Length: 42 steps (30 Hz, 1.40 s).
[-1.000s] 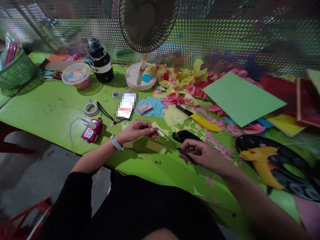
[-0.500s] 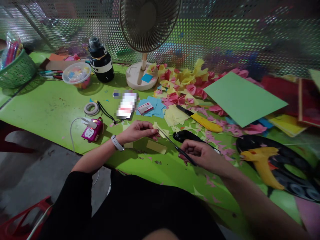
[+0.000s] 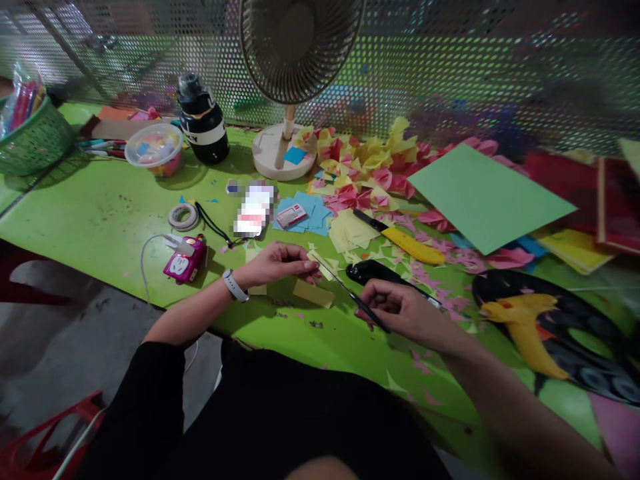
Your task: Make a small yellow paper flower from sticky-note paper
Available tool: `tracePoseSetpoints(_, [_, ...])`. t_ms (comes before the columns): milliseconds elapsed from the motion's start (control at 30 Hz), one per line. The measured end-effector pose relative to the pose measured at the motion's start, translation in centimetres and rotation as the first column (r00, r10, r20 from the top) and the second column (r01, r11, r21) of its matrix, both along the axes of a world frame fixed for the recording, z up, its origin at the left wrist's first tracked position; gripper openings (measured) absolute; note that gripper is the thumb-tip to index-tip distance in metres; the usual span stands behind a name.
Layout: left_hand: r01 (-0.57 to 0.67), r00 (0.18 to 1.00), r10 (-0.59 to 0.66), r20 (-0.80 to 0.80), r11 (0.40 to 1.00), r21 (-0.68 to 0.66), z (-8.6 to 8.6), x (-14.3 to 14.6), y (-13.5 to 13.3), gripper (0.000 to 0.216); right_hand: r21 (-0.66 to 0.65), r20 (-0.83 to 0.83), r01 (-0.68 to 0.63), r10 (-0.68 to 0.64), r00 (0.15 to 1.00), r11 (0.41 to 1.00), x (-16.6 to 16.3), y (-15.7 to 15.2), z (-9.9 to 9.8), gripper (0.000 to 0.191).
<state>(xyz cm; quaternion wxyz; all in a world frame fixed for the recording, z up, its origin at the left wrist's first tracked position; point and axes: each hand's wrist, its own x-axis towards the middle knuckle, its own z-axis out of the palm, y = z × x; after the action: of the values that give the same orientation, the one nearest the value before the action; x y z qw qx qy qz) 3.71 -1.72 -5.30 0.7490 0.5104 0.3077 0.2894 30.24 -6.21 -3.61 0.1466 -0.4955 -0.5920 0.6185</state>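
My left hand (image 3: 277,261) pinches a small yellow paper piece (image 3: 320,265) just above the green table (image 3: 90,213). My right hand (image 3: 400,308) grips black-handled scissors (image 3: 350,291), whose blades point up-left and meet the paper at my left fingertips. A white watch sits on my left wrist. A yellow paper strip (image 3: 313,293) lies flat on the table beneath the blades. Small yellow and pink paper offcuts are scattered around both hands.
A yellow utility knife (image 3: 403,243), black stapler (image 3: 370,271), blue paper squares (image 3: 305,213), tape roll (image 3: 183,216) and pink power bank (image 3: 184,259) lie nearby. Behind stand a fan (image 3: 283,150), black bottle (image 3: 201,120), plastic tub (image 3: 153,148), green basket (image 3: 33,137), folded pink and yellow paper (image 3: 370,167) and a green sheet (image 3: 483,197).
Almost nothing differs. My hands stay put with the scissors at the paper; the view shifts very slightly.
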Motion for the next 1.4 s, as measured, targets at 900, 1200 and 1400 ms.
tracePoseSetpoints(900, [-0.009,0.957,0.122,0.263,0.919,-0.394,-0.5,0.5,0.0,0.038,-0.011,-0.011,0.076,-0.076,0.997,0.997,-1.0,0.1,-0.2,0.049])
tracePoseSetpoints(1200, [0.048,0.913,0.204,0.352,0.805,-0.591,-1.0,1.3,-0.6,0.062,-0.041,-0.009,0.084,-0.084,0.996,0.996,-1.3,0.0,-0.6,0.050])
tracePoseSetpoints(1400, [0.059,0.897,0.241,0.369,0.764,-0.643,-1.4,1.3,-0.6,0.059,-0.066,0.012,0.084,-0.084,0.996,0.994,-1.3,0.0,-1.1,0.050])
